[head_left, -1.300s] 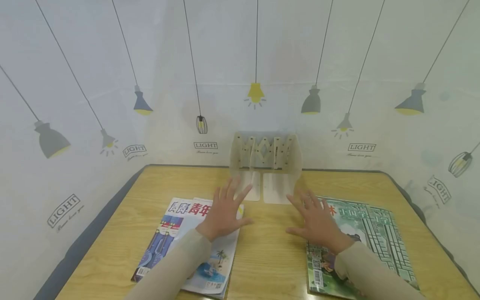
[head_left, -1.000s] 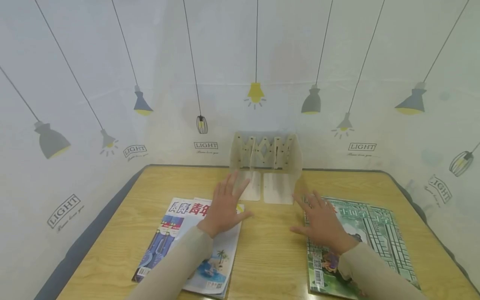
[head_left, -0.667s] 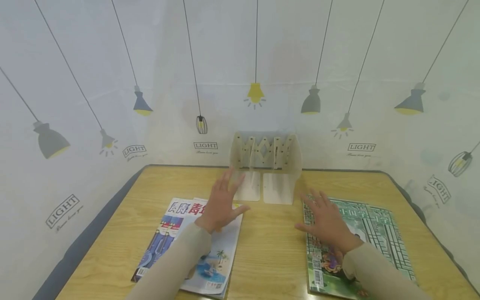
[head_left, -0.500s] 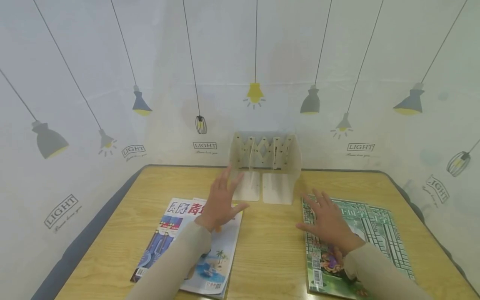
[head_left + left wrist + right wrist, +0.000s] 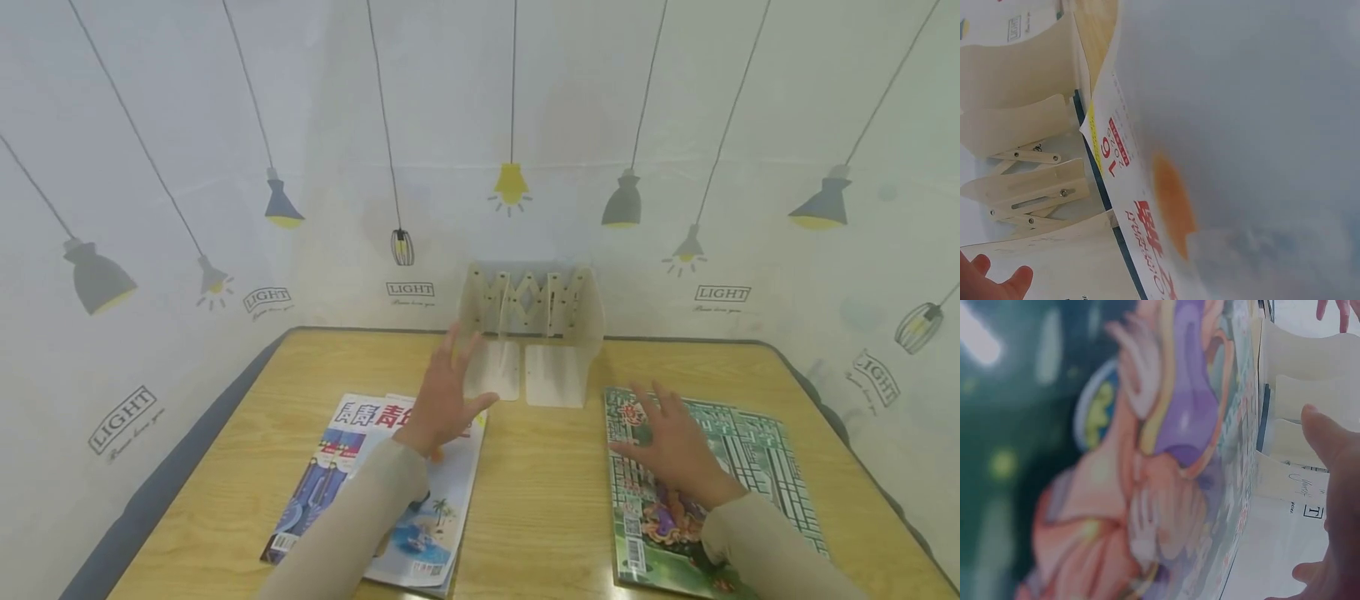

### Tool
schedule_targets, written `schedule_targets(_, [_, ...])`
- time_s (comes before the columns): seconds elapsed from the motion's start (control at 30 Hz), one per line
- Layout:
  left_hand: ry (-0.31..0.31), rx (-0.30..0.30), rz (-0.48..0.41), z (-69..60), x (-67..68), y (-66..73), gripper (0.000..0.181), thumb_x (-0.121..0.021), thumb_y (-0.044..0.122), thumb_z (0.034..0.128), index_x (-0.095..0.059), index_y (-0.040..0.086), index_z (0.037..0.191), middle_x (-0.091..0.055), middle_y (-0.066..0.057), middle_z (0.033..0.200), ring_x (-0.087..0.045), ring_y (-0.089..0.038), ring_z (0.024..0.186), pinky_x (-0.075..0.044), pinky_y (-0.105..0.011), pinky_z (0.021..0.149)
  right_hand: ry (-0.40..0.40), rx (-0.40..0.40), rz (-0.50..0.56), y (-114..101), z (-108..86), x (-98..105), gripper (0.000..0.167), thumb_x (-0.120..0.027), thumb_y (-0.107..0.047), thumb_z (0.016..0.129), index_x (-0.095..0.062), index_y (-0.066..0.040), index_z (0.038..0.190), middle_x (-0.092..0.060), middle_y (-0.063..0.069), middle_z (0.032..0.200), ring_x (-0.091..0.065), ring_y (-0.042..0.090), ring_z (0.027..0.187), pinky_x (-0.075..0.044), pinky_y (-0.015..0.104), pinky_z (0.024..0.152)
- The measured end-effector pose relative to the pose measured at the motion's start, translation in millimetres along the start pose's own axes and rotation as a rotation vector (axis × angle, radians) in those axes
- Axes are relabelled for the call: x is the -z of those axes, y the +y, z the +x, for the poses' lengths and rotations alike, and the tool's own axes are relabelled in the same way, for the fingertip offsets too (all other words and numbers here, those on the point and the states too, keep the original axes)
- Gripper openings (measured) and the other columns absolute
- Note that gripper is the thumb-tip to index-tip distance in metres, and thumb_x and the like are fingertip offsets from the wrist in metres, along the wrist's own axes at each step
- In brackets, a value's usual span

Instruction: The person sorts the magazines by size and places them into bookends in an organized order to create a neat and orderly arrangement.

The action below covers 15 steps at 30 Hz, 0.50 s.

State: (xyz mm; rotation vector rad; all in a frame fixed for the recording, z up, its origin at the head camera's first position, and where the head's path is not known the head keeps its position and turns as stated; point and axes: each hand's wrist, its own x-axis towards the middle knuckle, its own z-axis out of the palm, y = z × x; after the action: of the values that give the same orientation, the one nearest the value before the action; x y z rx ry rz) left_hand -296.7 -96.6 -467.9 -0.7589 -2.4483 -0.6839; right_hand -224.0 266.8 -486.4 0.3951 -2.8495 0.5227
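My left hand (image 5: 444, 400) is held over the top of a white-and-blue magazine (image 5: 442, 533), fingers spread and holding nothing. Under that magazine's left side lie purple-blue magazines (image 5: 311, 500), overlapping like a fan. My right hand (image 5: 678, 446), also spread and bare, is over a green illustrated magazine (image 5: 630, 517). More green magazines (image 5: 780, 467) fan out to its right. Whether either hand touches a cover cannot be told. At the table's back stands a cream expandable book rack (image 5: 528, 300) with crossed slats and upright dividers. Both wrist views show covers close up, with the rack beyond.
The wooden table (image 5: 536, 500) shows bare between the two magazine groups. Two flat base plates (image 5: 557, 375) of the rack reach forward onto it. A pale curtain (image 5: 450, 100) printed with hanging lamps surrounds the table's back and sides.
My right hand has moved to the right, uncovering the left part of the green magazine. My left hand has turned slightly, its fingers pointing further up. Magazines and rack stay put.
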Motion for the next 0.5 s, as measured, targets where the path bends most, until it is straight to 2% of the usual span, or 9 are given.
schedule_targets(0.2, [0.046, 0.028, -0.087, 3.3, 2.1, 5.8, 0.099, -0.076, 0.039, 0.0826, -0.013, 0.021, 0.157, -0.004, -0.016, 0.161, -0.017, -0.035, 0.143, -0.026, -0.052, 0.112, 0.0, -0.038, -0.026, 1, -4.2, 6, 0.103, -0.063, -0.067, 0.081, -0.017, -0.013, 0.156, -0.017, 0.032, 0.153, -0.022, 0.059, 0.132, -0.027, 0.082, 0.088])
schedule_targets(0.5, [0.025, 0.103, -0.183, 7.1, 2.4, 10.3, 0.096, -0.07, 0.042, 0.0877, -0.004, 0.03, 0.157, 0.009, 0.001, 0.162, -0.009, -0.029, 0.146, -0.027, -0.054, 0.111, 0.024, -0.073, -0.088, 12, -7.0, 5, 0.105, -0.061, -0.069, 0.081, -0.014, -0.013, 0.157, -0.021, 0.034, 0.15, -0.025, 0.06, 0.129, -0.03, 0.082, 0.082])
